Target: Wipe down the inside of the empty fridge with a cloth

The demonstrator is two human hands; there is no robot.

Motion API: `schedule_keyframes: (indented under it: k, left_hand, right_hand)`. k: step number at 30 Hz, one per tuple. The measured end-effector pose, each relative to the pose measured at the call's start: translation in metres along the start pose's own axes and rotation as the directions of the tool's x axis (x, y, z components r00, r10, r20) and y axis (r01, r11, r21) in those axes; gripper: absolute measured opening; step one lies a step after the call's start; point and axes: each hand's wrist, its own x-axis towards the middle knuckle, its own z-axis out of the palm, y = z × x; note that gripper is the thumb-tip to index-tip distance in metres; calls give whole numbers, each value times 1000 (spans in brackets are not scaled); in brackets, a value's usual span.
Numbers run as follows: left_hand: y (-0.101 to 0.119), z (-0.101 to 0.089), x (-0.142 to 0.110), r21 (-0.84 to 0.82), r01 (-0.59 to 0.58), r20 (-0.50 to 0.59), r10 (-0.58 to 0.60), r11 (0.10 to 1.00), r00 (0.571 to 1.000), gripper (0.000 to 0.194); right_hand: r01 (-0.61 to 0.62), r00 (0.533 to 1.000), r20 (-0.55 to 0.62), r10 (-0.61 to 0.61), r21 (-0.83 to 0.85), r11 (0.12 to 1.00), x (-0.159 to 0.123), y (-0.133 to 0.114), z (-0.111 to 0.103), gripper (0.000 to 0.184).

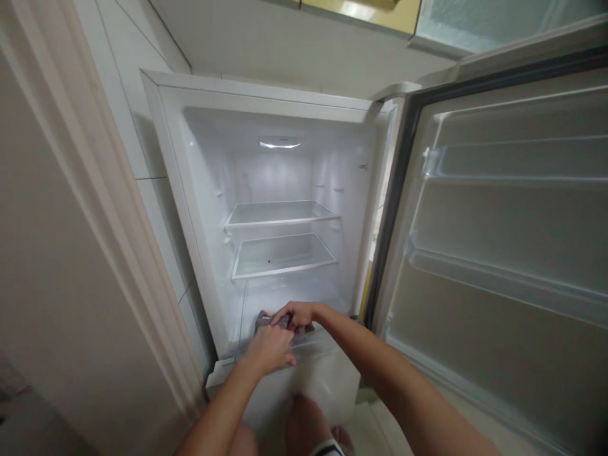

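Head view: left hand (272,347) and right hand (298,313) grip crumpled grey cloth (262,322) inside a smooth-walled, boxy white fridge (205,190).

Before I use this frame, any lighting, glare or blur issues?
Head view: fridge lamp glows white, open door is much dimmer; head view: glare on the yellow cupboard; head view: left hand, right hand and dark cloth look soft, cloth's fine texture unreadable; head view: uprights splay outward, likely wide-angle distortion.
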Motion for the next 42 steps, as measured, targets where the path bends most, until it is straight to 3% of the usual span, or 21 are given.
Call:
schedule_keyframes:
  k: [3, 7, 16, 19, 22, 25, 27, 30, 36, 39, 42]
  left_hand:
    - [-1, 4, -3, 16, -3, 10, 3, 1000, 1000, 36]
    - [3, 11, -6, 44, 1, 4, -1, 999, 1000, 34]
    - [21, 23, -29, 86, 20, -24, -18, 996, 1000, 31]
    - [29, 28, -38, 92, 27, -25, -25, 995, 999, 34]
    - [40, 32, -47, 91, 34, -23, -32, 995, 999, 36]
    - [50, 37, -58, 75, 16, -5, -16, 997, 1000, 38]
    - [55, 41, -67, 62, 6, 12, -6, 998, 1000, 38]
    - [59, 49, -77, 46, 9, 34, -11, 999, 999, 39]
    - [60, 58, -83, 30, 32, 53, -34, 999, 998, 41]
    - [60, 60, -82, 23, 45, 45, -46, 999, 998, 42]
    - [60, 61, -83, 13, 52, 27, -52, 999, 998, 40]
  right_hand:
    - [-73, 997, 14, 74, -3, 997, -36, 5, -3, 73]
    - [-114, 991, -80, 109, -50, 992, -64, 18, -5, 63]
    - [-110, 955, -297, -15, -399, 910, -93, 18, 15, 78]
    - [-222, 898, -440, 6, -441, 869, -106, 10, 20, 79]
    - [-378, 799, -599, 60, -422, 824, -111, 3, 24, 74]
    - [-496, 705, -700, 117, -368, 786, -102, -3, 26, 69]
    - [-507, 683, -722, 109, -361, 782, -88, -7, 27, 67]
    - [-445, 724, -688, 48, -413, 795, -60, -18, 31, 69]
    - [-183, 863, -490, -124, -531, 828, 0, -51, 59, 74]
    - [-109, 891, -424, -159, -541, 834, 12, -57, 74, 76]
    - [-4, 914, -348, -211, -526, 850, 6, -49, 79, 72]
